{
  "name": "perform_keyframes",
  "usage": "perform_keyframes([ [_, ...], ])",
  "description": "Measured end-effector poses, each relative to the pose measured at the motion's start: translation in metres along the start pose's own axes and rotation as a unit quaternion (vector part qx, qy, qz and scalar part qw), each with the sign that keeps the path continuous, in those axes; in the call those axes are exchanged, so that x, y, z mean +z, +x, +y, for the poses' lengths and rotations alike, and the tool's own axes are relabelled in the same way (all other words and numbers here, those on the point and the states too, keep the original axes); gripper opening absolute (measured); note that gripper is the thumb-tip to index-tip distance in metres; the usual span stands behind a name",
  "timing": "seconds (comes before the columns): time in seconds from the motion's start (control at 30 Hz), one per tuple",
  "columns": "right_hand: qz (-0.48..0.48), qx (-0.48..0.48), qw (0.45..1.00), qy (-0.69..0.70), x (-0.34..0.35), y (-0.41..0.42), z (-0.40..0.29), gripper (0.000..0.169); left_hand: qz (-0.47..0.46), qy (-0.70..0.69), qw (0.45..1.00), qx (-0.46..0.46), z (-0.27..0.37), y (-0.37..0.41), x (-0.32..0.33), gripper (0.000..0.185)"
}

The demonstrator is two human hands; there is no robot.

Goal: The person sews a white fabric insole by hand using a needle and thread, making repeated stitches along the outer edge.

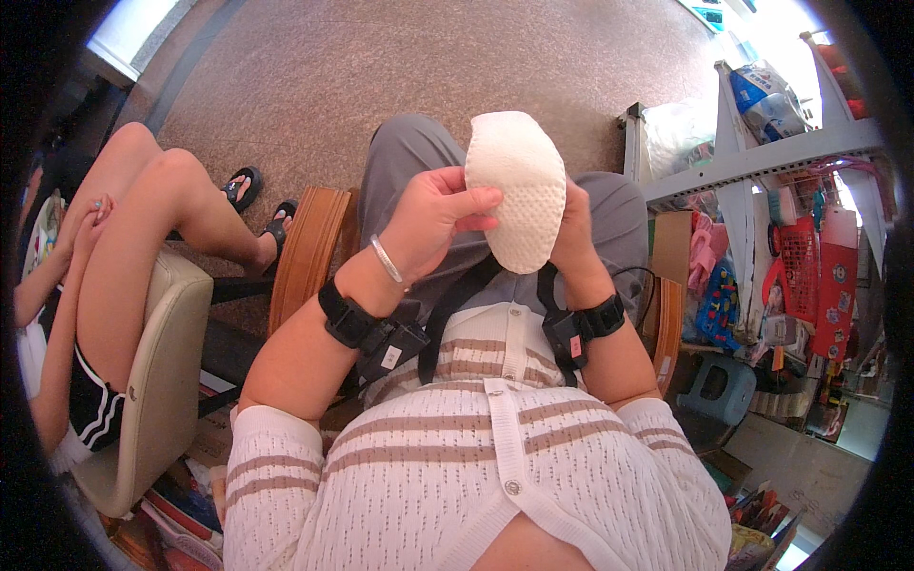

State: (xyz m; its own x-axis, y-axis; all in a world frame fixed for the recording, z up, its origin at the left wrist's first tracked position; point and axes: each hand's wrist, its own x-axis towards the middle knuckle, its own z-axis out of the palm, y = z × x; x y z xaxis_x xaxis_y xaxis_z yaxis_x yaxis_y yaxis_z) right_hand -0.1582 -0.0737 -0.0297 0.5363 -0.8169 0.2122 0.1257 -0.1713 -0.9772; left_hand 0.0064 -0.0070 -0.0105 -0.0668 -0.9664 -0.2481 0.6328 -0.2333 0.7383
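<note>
A cream-white, oval fabric pad point(515, 189) with a dimpled lower half and a stitched-looking rim is held up over my lap. My left hand point(444, 210) pinches its left edge, with the thumb on the dimpled face and fingers partly behind it. On the other side, my right hand point(575, 223) grips the right edge. Most of its fingers are hidden behind the pad. Below the pad are my grey trousers point(414, 143). Black straps with small boxes circle both wrists, and a silver bangle point(386, 259) sits on the left one.
Another person sits at the left on a beige chair point(168, 378), hands resting by the thighs. Wooden armrests point(308, 257) flank me. At the right stands a metal shelf rack point(771, 157) with packaged goods and a red plastic basket point(797, 268). A blue-grey stool point(716, 389) is below.
</note>
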Motion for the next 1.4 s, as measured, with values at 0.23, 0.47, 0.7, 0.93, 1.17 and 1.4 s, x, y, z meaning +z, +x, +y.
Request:
perform_keyframes([
  [0.23, -0.004, -0.032, 0.999, -0.002, 0.004, 0.0, -0.001, 0.038, 0.011, 0.027, 0.999, -0.016, -0.001, -0.001, -0.001, 0.022],
  [0.47, 0.001, 0.037, 0.996, 0.076, 0.006, -0.004, 0.001, 0.037, 0.026, 0.06, 0.998, -0.02, -0.001, -0.001, -0.002, 0.023],
  [0.7, -0.017, 0.029, 0.997, 0.067, 0.0, -0.005, 0.008, 0.039, 0.018, 0.043, 0.999, -0.003, -0.003, 0.0, 0.0, 0.027],
  [0.93, -0.012, 0.056, 0.995, 0.078, 0.002, -0.005, 0.005, 0.039, 0.0, 0.024, 1.0, 0.0, -0.001, 0.0, -0.001, 0.025],
  [1.17, -0.054, 0.031, 0.994, 0.087, -0.001, -0.005, 0.006, 0.036, -0.007, 0.005, 1.0, -0.004, 0.003, -0.003, 0.0, 0.026],
  [1.4, -0.068, 0.045, 0.991, 0.105, -0.004, -0.005, 0.006, 0.029, -0.008, -0.011, 1.0, -0.011, 0.004, -0.003, 0.002, 0.024],
])
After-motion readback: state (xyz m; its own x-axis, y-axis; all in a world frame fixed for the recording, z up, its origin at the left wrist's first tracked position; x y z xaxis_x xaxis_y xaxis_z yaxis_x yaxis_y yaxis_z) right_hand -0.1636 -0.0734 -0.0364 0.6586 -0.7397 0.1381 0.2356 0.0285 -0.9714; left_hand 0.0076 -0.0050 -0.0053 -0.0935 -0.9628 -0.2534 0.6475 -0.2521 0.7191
